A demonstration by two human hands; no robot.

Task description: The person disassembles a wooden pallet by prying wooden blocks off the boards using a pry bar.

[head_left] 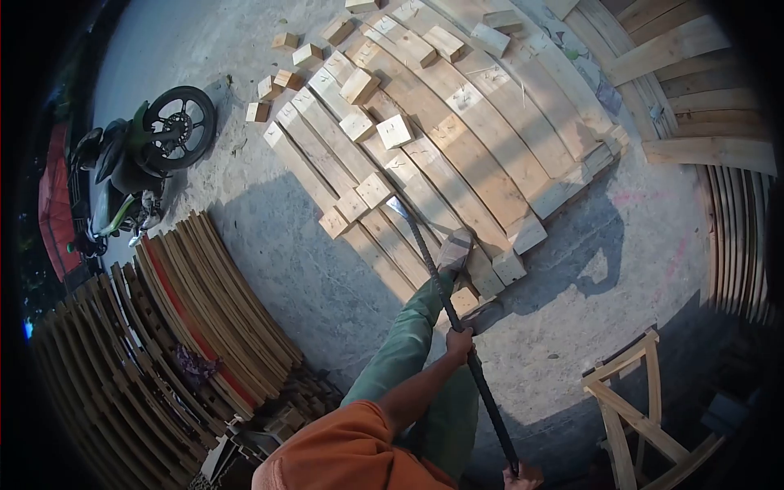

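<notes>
My left hand (460,345) is wrapped around the middle of a long dark ribbed pry bar (430,263). Lower down, my right hand (523,476) grips the bar's near end at the bottom of the view. The bar's flat shiny tip points away from me, right at a wooden block (374,189) on the planks. Two more blocks sit in line beside that one. Beneath lies a wide platform of wooden planks (490,196), with nails sticking up from several boards. One shoe (456,249) of mine is on the planks; the other is by their near edge.
Loose wood blocks (307,55) are scattered at the platform's far left. A motorcycle (139,155) stands on the concrete at left. Stacked slatted wood (188,302) fills the lower left. Pallets (694,82) are at upper right, and a wooden frame (637,408) at lower right.
</notes>
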